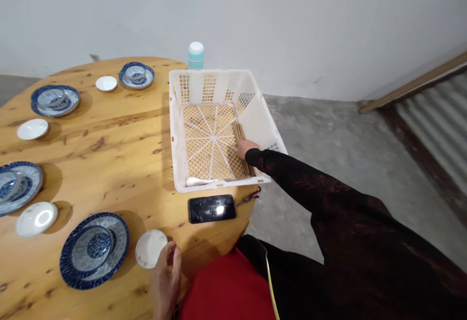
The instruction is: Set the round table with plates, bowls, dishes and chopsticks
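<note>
My right hand (247, 148) reaches into a white plastic basket (175, 130), its fingers closed on wooden chopsticks (248, 168) lying along the right wall. How many it grips is hidden. A white spoon (197, 181) rests inside, against the basket's near wall. Low in the view, my left hand (166, 276) is empty, with fingers loosely bent and a gap between thumb and forefinger. It is beside the right edge of a small white dish (150, 248). To the left of that dish, a clear bowl sits on a blue-patterned plate (124, 230).
A black phone (212, 209) with a strap lies in front of the basket. Behind the basket stands a light-blue bottle (196, 56). More blue-patterned plates (75, 97) with bowls and small white dishes (106, 83) follow the edge of the round wooden table (120, 150).
</note>
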Demonstrator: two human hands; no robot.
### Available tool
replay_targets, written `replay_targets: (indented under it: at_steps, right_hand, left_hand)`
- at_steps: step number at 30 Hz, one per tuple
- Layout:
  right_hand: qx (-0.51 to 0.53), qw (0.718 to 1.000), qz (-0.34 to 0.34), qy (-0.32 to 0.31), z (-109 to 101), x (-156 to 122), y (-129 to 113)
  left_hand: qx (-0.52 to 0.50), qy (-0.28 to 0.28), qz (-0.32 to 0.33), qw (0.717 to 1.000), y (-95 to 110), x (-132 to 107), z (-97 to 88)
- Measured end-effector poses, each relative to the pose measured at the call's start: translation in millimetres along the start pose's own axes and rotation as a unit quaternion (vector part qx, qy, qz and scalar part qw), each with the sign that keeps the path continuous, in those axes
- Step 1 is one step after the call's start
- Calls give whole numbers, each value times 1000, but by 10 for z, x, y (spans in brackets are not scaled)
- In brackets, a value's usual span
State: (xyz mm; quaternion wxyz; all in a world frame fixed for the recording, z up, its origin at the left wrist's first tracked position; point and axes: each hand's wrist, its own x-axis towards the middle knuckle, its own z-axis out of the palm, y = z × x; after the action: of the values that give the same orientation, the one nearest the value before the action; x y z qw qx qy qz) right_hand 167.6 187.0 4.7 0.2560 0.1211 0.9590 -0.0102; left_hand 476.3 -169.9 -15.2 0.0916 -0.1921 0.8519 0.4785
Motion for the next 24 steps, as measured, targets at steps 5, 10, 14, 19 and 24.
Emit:
replay_targets:
  at_steps: [5,10,14,19,24]
  right_hand:
    - [-2,1000,4,29,56,-11,5]
    - [-6,998,7,60,-62,79,46]
    - [-14,995,-18,97,-387,363,151]
    - [-32,992,-72,101,-677,800,206]
    - [-62,991,-99,70,-633,1029,122]
  left_hand:
    - [0,1,1,1000,-43,7,7]
    - [-1,3,4,1000,-115,4,19]
    - [7,6,-22,1000,-136,-23,-5]
    - [36,29,-54,997,-135,-70,-29]
    - [20,61,-101,993,-52,-156,-40]
